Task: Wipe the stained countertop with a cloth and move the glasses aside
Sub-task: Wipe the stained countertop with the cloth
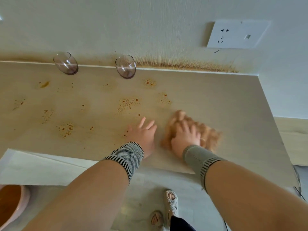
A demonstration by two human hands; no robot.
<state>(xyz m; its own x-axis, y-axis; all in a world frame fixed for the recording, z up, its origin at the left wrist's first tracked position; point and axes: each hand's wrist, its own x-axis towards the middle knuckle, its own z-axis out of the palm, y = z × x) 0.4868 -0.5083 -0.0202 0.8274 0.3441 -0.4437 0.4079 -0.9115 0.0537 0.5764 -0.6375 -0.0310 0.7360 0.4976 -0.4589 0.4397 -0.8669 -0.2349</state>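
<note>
The beige countertop carries several orange-brown stain patches across its left and middle. My right hand presses down on a crumpled orange cloth, which is blurred by motion, at the counter's right-middle. My left hand lies flat on the counter just left of the cloth, fingers spread, holding nothing. Two clear tinted glasses stand at the back edge against the wall: one glass at the left, the other glass near the middle. Both are well away from my hands.
A white wall socket sits on the wall at upper right. Brown staining runs along the wall's base. A pinkish bowl with brown liquid is at lower left. The counter ends at its right edge. My sandalled feet are on the floor.
</note>
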